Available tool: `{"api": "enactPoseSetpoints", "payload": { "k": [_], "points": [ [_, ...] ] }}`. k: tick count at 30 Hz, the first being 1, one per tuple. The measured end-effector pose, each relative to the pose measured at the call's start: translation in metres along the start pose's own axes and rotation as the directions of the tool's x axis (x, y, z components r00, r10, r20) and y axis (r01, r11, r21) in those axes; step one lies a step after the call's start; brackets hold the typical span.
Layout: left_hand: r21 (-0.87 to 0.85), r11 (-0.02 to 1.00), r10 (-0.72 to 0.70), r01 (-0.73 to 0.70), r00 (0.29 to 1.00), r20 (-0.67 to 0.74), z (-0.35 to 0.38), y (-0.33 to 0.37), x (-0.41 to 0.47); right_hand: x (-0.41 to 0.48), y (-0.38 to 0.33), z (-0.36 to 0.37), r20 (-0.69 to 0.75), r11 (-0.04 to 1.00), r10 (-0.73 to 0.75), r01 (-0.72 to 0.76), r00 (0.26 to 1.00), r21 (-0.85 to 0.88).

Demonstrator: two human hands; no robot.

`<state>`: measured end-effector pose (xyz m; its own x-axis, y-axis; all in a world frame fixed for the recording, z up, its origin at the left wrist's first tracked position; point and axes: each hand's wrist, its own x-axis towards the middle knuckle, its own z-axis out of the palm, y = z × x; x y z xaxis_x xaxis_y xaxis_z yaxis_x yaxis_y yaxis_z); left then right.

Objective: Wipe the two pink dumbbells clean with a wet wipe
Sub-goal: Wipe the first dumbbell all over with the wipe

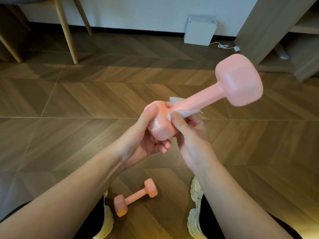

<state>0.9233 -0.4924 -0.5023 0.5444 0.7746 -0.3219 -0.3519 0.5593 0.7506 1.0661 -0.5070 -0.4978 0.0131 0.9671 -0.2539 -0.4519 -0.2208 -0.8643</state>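
Observation:
I hold one pink dumbbell (207, 99) in the air, its far head pointing up and to the right. My left hand (146, 135) grips its near head from below. My right hand (189, 131) pinches a white wet wipe (183, 112) wrapped around the handle where it meets the near head. The second pink dumbbell (135, 197) lies on the wooden floor between my feet, untouched.
My two pale shoes (196, 204) flank the floor dumbbell. Wooden furniture legs (66, 30) stand at the back left, a white box (199, 31) with a cable by the wall, and a wooden shelf unit (276, 40) at the right.

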Motion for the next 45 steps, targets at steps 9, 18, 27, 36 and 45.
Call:
{"api": "enactPoseSetpoints", "payload": {
  "k": [9,18,27,36,45],
  "points": [
    [0.059,0.997,0.060,-0.057,0.997,-0.048,0.001,-0.005,0.002,-0.003,0.006,0.016,-0.089,0.995,0.011,-0.002,0.996,0.097],
    [0.240,0.943,0.254,-0.233,0.965,-0.063,-0.012,-0.007,0.002,-0.001,0.004,0.008,-0.167,0.999,0.020,-0.027,0.986,-0.042],
    [0.446,0.813,0.409,-0.374,0.912,0.020,-0.011,-0.009,0.004,0.000,-0.003,0.008,-0.213,0.997,-0.016,0.033,0.977,0.074],
    [0.134,0.988,0.077,-0.074,0.997,-0.014,-0.014,0.006,0.005,0.006,0.000,0.003,-0.231,0.999,-0.008,0.001,0.973,-0.032],
    [0.224,0.957,0.201,-0.187,0.979,-0.043,-0.011,0.004,0.003,0.007,-0.006,0.006,-0.293,1.000,0.007,-0.008,0.956,-0.003]
  ]
}}
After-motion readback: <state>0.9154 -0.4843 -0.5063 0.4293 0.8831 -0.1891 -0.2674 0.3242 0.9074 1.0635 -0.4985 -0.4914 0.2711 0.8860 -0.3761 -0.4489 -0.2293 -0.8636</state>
